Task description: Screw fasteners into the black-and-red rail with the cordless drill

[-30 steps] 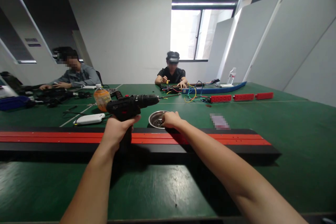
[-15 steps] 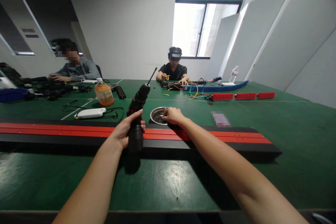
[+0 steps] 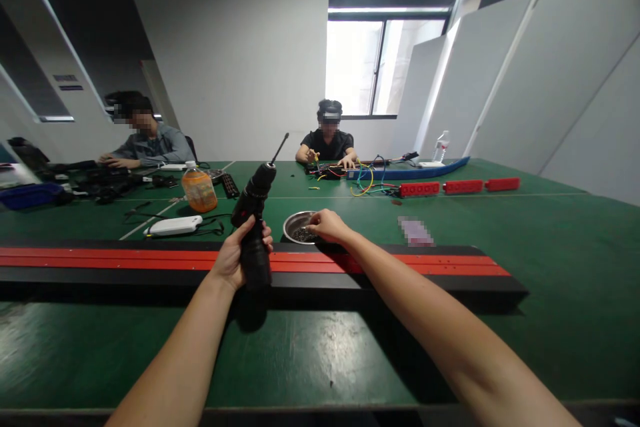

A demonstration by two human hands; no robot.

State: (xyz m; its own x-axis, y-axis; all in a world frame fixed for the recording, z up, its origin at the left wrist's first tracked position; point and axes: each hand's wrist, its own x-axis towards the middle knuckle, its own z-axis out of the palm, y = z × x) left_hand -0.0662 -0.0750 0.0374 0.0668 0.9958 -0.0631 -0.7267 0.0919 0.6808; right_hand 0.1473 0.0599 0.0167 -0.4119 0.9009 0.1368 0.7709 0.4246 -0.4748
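Note:
A black cordless drill (image 3: 254, 197) with a long bit is gripped by my left hand (image 3: 235, 255), its tip slanting up and to the right. My right hand (image 3: 327, 225) dips over the rim of a steel bowl (image 3: 287, 229). Small dark pieces, which look like screws, lie in that bowl. The fingers of this hand are pinched together inside it, and what they hold cannot be made out. Beneath both forearms stretches a long black bar with a red strip (image 3: 310, 263), running across the green table (image 3: 320, 353).
Behind the bar stand an orange-filled bottle (image 3: 199, 188) and a white power bank-like box (image 3: 173, 226) with a cable. Red socket blocks (image 3: 419, 189), coloured wires and a blue strip (image 3: 425, 171) lie farther back. Two people (image 3: 327, 140) sit across the table.
The drill has tilted slightly and moved a little left in my left hand. My right hand stays at the bowl, its fingers lower among the small pieces. The whole view has shifted slightly.

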